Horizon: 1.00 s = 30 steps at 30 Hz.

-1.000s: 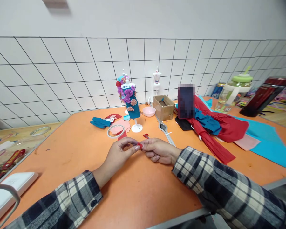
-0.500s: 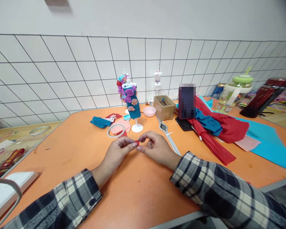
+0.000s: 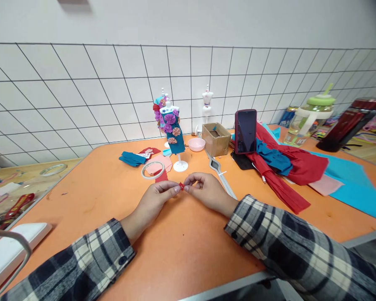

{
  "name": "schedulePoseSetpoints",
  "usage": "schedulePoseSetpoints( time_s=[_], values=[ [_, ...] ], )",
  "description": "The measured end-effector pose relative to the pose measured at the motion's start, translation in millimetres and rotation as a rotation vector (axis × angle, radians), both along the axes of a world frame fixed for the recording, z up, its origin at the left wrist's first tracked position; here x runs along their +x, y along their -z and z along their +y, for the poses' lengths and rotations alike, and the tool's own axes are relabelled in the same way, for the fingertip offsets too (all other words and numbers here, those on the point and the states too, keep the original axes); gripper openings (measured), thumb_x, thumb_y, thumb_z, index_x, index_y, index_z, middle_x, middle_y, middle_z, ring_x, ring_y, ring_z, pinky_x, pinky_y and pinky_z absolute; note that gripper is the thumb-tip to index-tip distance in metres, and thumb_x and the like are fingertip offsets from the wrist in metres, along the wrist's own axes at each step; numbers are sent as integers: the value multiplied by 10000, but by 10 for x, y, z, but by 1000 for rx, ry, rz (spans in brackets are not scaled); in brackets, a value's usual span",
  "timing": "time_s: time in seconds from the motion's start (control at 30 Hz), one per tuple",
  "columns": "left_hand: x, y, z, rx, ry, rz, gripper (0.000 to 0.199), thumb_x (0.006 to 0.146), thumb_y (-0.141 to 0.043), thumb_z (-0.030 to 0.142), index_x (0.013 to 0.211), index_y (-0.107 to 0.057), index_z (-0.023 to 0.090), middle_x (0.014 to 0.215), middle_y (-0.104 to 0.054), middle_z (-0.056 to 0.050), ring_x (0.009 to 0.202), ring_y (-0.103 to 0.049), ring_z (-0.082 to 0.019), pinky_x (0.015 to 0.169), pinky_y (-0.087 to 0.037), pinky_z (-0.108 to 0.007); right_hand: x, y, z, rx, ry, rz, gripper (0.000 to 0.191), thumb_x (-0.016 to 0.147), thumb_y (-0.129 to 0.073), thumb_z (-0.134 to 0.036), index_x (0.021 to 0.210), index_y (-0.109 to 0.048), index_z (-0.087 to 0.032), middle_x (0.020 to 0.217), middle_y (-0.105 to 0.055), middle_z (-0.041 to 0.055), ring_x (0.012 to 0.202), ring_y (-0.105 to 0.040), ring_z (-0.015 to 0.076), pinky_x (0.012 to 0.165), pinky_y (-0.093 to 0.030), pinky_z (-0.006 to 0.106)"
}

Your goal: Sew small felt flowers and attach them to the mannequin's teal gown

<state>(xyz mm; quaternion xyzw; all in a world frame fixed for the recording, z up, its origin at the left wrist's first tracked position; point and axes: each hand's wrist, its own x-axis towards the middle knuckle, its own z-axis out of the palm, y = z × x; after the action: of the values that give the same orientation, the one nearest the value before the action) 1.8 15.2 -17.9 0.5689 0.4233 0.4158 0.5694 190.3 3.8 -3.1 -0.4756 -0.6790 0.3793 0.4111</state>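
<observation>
Head view: nearest us, two plaid sleeves (image 3: 81, 263) reach in over the orange table (image 3: 175, 263), and a white block (image 3: 19, 240) lies at the left edge beside a cable (image 3: 23, 242). Past the cuffs, the left hand (image 3: 150, 205) pinches a red bit (image 3: 181, 186) between thumb and forefinger. From the other side, the right hand (image 3: 209, 194) has thumb and forefinger brought narrow on the same bit, which we find raised a little over the table, between the two hands; its exact shape is too small for us to tell.

Just beyond the left hand, we see a tape ring (image 3: 150, 177) lying partly on pink paper (image 3: 166, 162), with blue cloth (image 3: 131, 159) to its left. Behind the right hand runs a grey strap (image 3: 227, 184). Farther back, a flowered doll form (image 3: 176, 144) stands upright, with a pink bowl (image 3: 196, 145), an open box (image 3: 221, 147) and an upright phone (image 3: 246, 131) to its right. Behind the box, near the tiled wall (image 3: 188, 62), we see a bare form (image 3: 207, 100).
</observation>
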Motion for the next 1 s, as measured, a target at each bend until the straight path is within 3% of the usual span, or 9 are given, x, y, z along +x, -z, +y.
schedulePoseSetpoints(
  time_s=[0.13, 0.23, 0.3, 0.47, 0.6, 0.67, 0.8, 0.9, 1.0],
  values=[
    [6, -44, -16, 57, -51, 94, 223, 720, -748, 365, 816, -722, 166, 787, -688, -35, 747, -591, -162, 711, -449, -262, 3, -3, -14, 30, 31, -28, 198, 800, -621, -324, 921, -682, -179, 845, -673, 13, 591, -495, 87, 578, -392, 224],
    [20, -90, -41, 118, -27, 146, 211, 732, -727, 374, 784, -710, 171, 779, -685, -31, 759, -593, -170, 713, -451, -264, -4, 5, -16, 40, 48, -36, 287, 737, -700, -380, 958, -674, -198, 896, -669, 14, 583, -494, 82, 566, -392, 223],
    [28, -116, -58, 140, -2, 170, 207, 736, -715, 376, 776, -706, 173, 777, -685, -31, 758, -595, -174, 708, -452, -266, -4, 20, -3, 13, 19, -29, 248, 736, -702, -364, 912, -685, -191, 868, -668, 16, 605, -509, 90, 565, -395, 221],
    [43, -160, -76, 157, -9, 257, 214, 742, -687, 382, 771, -694, 170, 760, -678, -32, 719, -586, -172, 662, -441, -262, 23, 35, 26, -184, -70, 109, 167, 769, -651, -333, 824, -645, -176, 724, -610, 2, 598, -520, 99, 478, -404, 194],
    [56, -189, -81, 199, -14, 328, 212, 737, -673, 384, 740, -684, 172, 757, -683, -34, 721, -587, -176, 669, -441, -268, 25, 22, 12, -349, -140, 257, 253, 766, -638, -327, 980, -594, -200, 857, -611, 24, 668, -580, 125, 386, -436, 174],
    [57, -197, -83, 215, -23, 344, 212, 736, -668, 385, 724, -676, 173, 737, -678, -30, 711, -590, -177, 670, -447, -269, 19, 31, 11, -344, -143, 231, 270, 763, -652, -335, 993, -613, -199, 861, -616, 28, 671, -584, 124, 385, -457, 170],
    [51, -194, -85, 256, -37, 378, 218, 748, -658, 391, 755, -689, 175, 767, -697, -38, 752, -618, -195, 708, -464, -283, 12, 69, 27, -284, -91, 127, 227, 727, -705, -366, 833, -645, -174, 690, -572, 2, 597, -551, 111, 380, -470, 172],
    [59, -183, -84, 284, -38, 369, 247, 769, -644, 410, 841, -704, 181, 847, -715, -51, 823, -634, -211, 758, -470, -296, 11, 85, 29, -275, -98, 169, 205, 741, -688, -358, 820, -636, -176, 666, -542, -14, 570, -531, 97, 403, -484, 182],
    [74, -169, -82, 280, -4, 385, 250, 753, -666, 422, 774, -695, 175, 800, -695, -49, 756, -616, -193, 705, -466, -281, 9, 82, 18, -262, -99, 210, 193, 765, -651, -355, 843, -630, -180, 694, -548, -15, 541, -506, 83, 401, -465, 181]
  ],
)
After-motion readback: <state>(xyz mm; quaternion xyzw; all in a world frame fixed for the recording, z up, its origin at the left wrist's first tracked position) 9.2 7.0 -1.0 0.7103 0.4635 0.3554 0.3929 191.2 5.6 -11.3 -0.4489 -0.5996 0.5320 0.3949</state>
